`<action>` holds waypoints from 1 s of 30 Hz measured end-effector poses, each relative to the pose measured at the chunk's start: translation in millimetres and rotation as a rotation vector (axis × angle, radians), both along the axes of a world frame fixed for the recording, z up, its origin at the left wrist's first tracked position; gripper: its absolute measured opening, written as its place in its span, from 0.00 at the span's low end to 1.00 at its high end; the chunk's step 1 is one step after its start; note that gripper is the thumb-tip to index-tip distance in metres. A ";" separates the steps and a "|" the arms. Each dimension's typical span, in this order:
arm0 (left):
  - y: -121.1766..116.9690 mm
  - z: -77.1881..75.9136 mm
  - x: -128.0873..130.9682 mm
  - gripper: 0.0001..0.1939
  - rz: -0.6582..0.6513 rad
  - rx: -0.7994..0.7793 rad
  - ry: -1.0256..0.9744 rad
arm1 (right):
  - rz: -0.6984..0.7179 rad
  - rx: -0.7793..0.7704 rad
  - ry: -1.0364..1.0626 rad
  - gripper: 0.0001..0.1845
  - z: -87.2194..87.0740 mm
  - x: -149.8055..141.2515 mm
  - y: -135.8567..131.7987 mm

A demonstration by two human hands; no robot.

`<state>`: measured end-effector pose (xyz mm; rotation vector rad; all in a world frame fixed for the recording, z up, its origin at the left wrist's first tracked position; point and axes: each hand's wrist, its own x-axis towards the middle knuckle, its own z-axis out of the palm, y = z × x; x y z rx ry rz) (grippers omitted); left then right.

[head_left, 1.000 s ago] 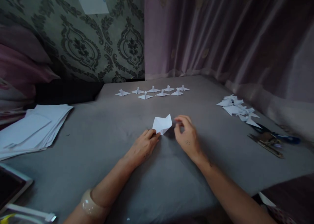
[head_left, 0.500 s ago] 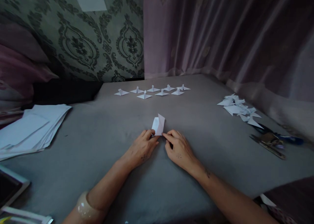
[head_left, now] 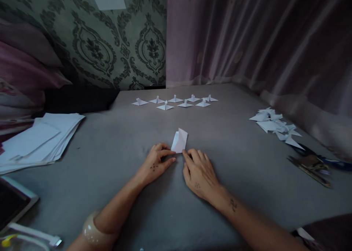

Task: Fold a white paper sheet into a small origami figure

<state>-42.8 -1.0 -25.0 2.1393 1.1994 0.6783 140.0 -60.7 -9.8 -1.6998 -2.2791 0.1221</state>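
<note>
A small folded white paper (head_left: 179,141) lies on the grey table in front of me, one pointed flap standing up at its far side. My left hand (head_left: 157,162) touches its near left edge with a fingertip; thumb and fingers are apart. At the near right corner, the index finger of my right hand (head_left: 198,173) rests on the paper, the other fingers loosely bent and holding nothing. Beyond the paper, several folded paper figures (head_left: 165,106) with flat pointed wings stand in two rows.
A pile of folded white papers (head_left: 271,124) lies on the right, beside scissors or similar tools (head_left: 310,164), too dim to tell. At left is a stack of white sheets (head_left: 41,141). A dark-screened device (head_left: 13,201) and a white cable (head_left: 35,234) occupy the near left.
My left fingers have loosened from the paper, the thumb drawing back toward me. My right hand has spread slightly, its index finger still at the corner. The whole view has shifted a little.
</note>
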 end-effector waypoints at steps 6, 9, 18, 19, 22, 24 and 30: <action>3.8 1.6 8.9 0.12 0.200 -0.127 -0.057 | 0.014 -0.016 -0.043 0.24 1.7 -1.3 0.2; 3.4 0.9 12.7 0.11 0.232 -0.076 -0.043 | 0.005 -0.021 -0.021 0.24 0.0 -0.8 0.8; 2.4 -0.3 14.9 0.09 0.274 -0.054 -0.034 | 0.087 -0.012 0.070 0.23 -2.1 -1.1 3.2; 2.4 0.1 14.6 0.09 0.279 -0.064 -0.034 | 0.083 -0.020 0.065 0.23 -1.1 -1.7 3.1; 2.2 0.3 13.5 0.08 0.288 -0.070 -0.025 | 0.077 -0.039 0.050 0.22 2.0 -4.3 2.4; 1.9 -1.5 12.5 0.09 0.289 -0.061 -0.018 | 0.074 -0.048 0.043 0.22 3.3 -6.0 1.8; 1.2 -6.8 7.8 0.07 0.308 -0.015 -0.020 | 0.070 -0.062 0.023 0.24 4.6 -7.8 2.1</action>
